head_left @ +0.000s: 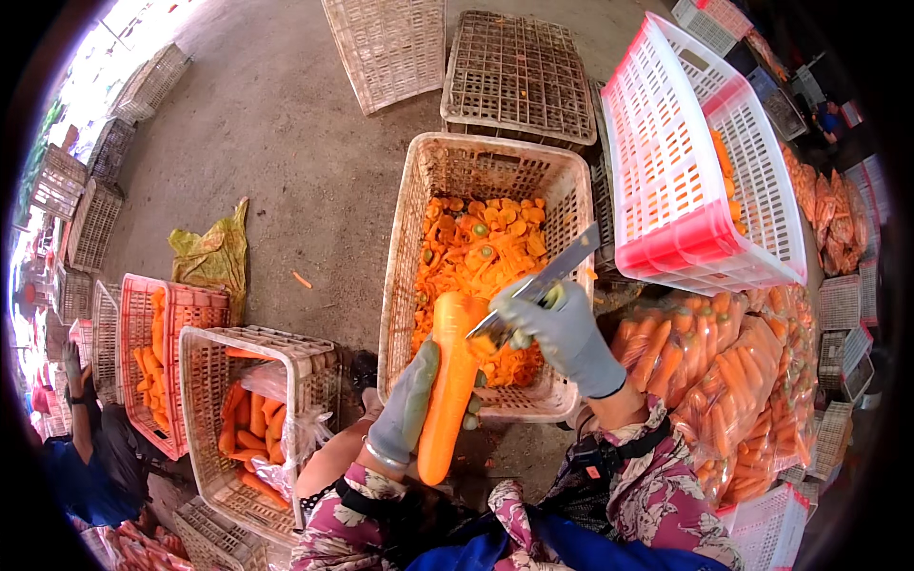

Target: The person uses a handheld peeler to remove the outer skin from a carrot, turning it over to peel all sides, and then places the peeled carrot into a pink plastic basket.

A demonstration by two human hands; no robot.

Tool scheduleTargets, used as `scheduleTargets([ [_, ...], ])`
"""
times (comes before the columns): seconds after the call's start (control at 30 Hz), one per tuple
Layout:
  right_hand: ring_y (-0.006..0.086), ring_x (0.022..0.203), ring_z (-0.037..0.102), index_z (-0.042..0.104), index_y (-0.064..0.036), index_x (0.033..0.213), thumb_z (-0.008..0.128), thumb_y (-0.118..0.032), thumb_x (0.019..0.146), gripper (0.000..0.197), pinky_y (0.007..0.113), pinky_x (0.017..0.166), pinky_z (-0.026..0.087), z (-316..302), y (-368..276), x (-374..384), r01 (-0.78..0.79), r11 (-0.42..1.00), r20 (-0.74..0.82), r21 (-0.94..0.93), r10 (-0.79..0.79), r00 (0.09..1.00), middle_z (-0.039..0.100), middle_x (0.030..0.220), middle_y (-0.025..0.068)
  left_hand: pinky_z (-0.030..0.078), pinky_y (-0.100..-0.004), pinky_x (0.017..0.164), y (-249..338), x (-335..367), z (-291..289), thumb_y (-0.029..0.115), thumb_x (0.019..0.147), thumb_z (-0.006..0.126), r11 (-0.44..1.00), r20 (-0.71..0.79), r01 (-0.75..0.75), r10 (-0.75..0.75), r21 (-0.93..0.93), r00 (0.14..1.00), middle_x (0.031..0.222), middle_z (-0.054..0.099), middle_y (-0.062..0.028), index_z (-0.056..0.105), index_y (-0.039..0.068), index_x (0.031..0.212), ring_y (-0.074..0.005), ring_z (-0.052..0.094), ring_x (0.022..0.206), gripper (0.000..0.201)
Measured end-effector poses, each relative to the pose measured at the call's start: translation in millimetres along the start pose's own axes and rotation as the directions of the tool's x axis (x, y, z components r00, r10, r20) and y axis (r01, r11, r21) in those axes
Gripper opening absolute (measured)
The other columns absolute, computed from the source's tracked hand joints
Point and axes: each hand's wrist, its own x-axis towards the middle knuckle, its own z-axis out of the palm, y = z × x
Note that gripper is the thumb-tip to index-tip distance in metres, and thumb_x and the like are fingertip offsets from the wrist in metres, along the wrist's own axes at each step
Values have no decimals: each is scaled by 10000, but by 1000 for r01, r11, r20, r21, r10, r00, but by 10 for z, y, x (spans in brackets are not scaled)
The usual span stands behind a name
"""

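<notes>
My left hand (405, 411), in a grey glove with a greenish palm, is closed around a large peeled carrot (449, 395). The carrot is held tilted slightly, its thick end pointing away from me. In my right hand (564, 335), gloved the same way, is a knife (569, 259) with a flat metal blade reaching up to the right. The tool's lower metal part lies at the carrot's right side; its exact contact is hard to make out. Beneath both hands stands a dirty plastic crate (409, 205) holding carrot peelings and cut ends (486, 243).
At left, a whitish crate (309, 354) and a red crate (205, 305) hold carrots. Bagged carrots (724, 371) pile up at right under a white-and-red crate (676, 171). An upturned crate (519, 76) lies beyond. A yellow-green cloth (214, 252) rests on the floor. Another person (86, 466) is far left.
</notes>
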Motion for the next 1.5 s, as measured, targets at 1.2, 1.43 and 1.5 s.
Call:
scheduleTargets([
  [1.2,117,546,584,678,51,977,732,-116,885,198,248,518,485,-308,62,167,259,963,-343,75,-219,913,671,764,94,538,-288,826,69,72,80,478,968,584,897,63,-417,412,148,909,1280,563,-98,184,69,1557,-156,618,977,822],
  [1.43,128,554,589,677,53,980,740,-121,876,212,255,518,488,-261,98,134,266,959,-312,101,-223,923,662,765,87,399,-315,1061,217,18,183,204,844,802,795,139,-564,547,225,826,1415,483,-94,300,-51,1483,-177,487,1273,852],
  [1.5,129,547,580,673,56,981,737,-115,878,210,258,518,488,-237,101,125,255,963,-323,87,-215,922,650,757,75,399,-312,1059,249,9,199,182,835,809,783,123,-578,566,231,815,1405,491,-93,312,-58,1475,-172,492,1266,845],
])
